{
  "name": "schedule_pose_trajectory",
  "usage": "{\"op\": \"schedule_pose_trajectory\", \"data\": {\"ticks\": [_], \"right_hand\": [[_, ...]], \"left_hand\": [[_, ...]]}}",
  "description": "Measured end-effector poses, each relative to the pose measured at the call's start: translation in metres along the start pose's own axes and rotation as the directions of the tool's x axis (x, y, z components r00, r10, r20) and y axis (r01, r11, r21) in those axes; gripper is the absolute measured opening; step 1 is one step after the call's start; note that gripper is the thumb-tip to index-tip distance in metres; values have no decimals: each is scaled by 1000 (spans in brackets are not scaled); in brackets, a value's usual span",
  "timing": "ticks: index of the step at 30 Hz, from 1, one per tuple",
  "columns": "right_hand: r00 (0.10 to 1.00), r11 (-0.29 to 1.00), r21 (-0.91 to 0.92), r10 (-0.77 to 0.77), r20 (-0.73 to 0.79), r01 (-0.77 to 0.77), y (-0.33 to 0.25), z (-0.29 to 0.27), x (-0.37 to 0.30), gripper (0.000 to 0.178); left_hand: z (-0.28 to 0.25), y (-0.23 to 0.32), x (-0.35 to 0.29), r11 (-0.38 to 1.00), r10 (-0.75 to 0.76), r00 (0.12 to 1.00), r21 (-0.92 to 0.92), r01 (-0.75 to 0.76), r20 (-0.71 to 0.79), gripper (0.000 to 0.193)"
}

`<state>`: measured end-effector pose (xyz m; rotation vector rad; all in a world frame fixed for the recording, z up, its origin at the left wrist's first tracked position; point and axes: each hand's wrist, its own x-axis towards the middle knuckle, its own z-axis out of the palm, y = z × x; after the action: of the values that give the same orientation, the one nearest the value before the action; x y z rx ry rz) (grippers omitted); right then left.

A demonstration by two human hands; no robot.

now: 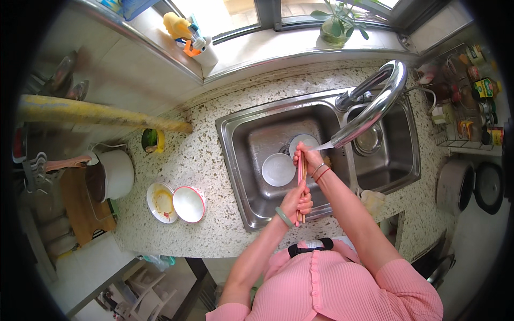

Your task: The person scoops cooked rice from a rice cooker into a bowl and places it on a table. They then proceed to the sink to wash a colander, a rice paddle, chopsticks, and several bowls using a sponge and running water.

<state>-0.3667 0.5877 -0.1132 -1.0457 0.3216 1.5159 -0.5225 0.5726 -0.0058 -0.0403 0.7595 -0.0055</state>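
A bundle of chopsticks [302, 170] slants over the large left sink basin [257, 128]. My left hand [296, 203], a jade-like bangle on its wrist, is closed round the near end. Farther up, my right hand [309, 157] is wrapped about the far part of the same bundle. Water runs from the chrome faucet [385, 101] toward my right hand. Beneath, a white bowl [278, 170] lies in the basin. A second pale dish [303, 140] sits behind it, partly covered by my right hand.
Left of the sink, a food-stained bowl [161, 202] and a red-rimmed white bowl [189, 204] stand on the speckled counter [209, 155]. A white pot [116, 174] is farther left. The smaller basin [393, 155] adjoins on the right, with a cloth [372, 202] at the front edge.
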Motion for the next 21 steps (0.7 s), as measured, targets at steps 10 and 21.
{"op": "schedule_pose_trajectory", "data": {"ticks": [10, 21], "right_hand": [[991, 997, -77, 17, 131, -7, 22, 3, -76, 25], [988, 988, -19, -152, 36, 153, 1, -13, -10, 23]], "left_hand": [[-13, 6, 16, 983, 27, 997, 186, -14, -66, 37], [-6, -5, -7, 977, 15, 999, 215, -5, -42, 34]]}}
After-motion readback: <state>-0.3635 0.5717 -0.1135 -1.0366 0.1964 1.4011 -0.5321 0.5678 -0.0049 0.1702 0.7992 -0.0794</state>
